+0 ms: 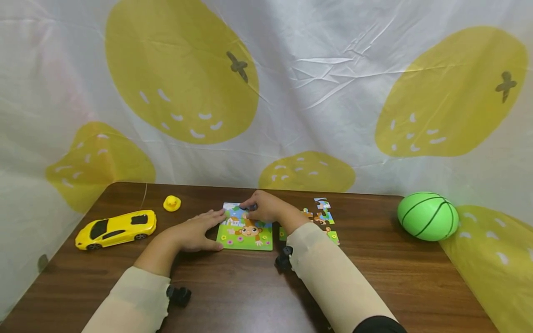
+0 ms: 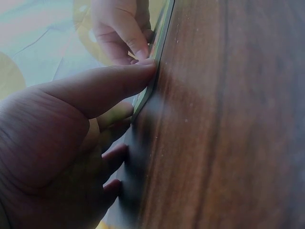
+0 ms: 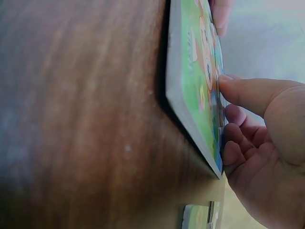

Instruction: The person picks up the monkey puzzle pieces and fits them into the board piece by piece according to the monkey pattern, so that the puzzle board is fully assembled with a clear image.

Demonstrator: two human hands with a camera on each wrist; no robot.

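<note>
Puzzle board point(image 1: 245, 242), printed with a monkey on green ground, lying flat on the dark wood-grain tabletop point(image 1: 233, 289) between two hands. Left hand point(image 1: 193, 235): spread along the board's left side and not clenched, the thumb extended to the near left corner, the fingers reaching toward the far left part; in the left wrist view the thumb tip touches the board's edge. Right hand point(image 1: 268, 206): over the far part of the board, fingers bent, thumb tip against the printed surface in the right wrist view—whether a piece is pinched there cannot be told. Loose puzzle pieces point(image 1: 326, 216) lie just right of the board, partly covered by the right forearm and its pale sleeve point(image 1: 329, 273). Black devices point(image 1: 179, 295) sit at both wrists. Left on the tabletop: a yellow toy car point(image 1: 118, 230), with a small yellow duck point(image 1: 172, 203) near its far right end. Right: a green ball point(image 1: 427, 217) with black lines, well apart from the pieces. Background—a white cloth point(image 1: 308, 106) bearing large yellow fruit shapes.
</note>
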